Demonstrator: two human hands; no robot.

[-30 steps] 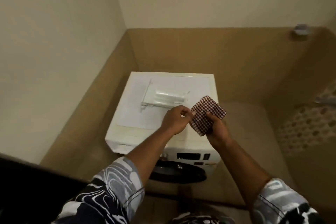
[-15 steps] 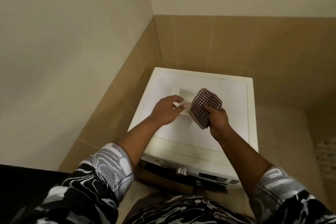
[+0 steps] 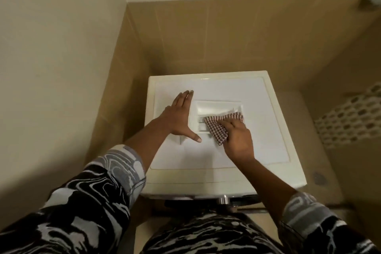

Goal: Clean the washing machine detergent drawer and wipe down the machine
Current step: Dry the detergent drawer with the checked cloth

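One detergent drawer is seen lying flat on top of the washing machine, near the middle of the lid, with its compartments facing up. A red-and-white checked cloth is pressed onto the near right part of the drawer. The cloth is gripped by the right hand, whose fingers are curled over the fabric and bunched together. The left hand is laid flat against the drawer's left side. Its four fingers are held straight and together, pointing toward the back wall, and its thumb is spread wide along the drawer's near edge. Both forearms are bare, and black, grey and white patterned sleeves are pushed up toward the elbows. The machine is set in a corner, with tan wall tiles behind it and to its left. A patch of mosaic tiling is visible at the right, and a round floor drain is seen near the machine's right front corner.
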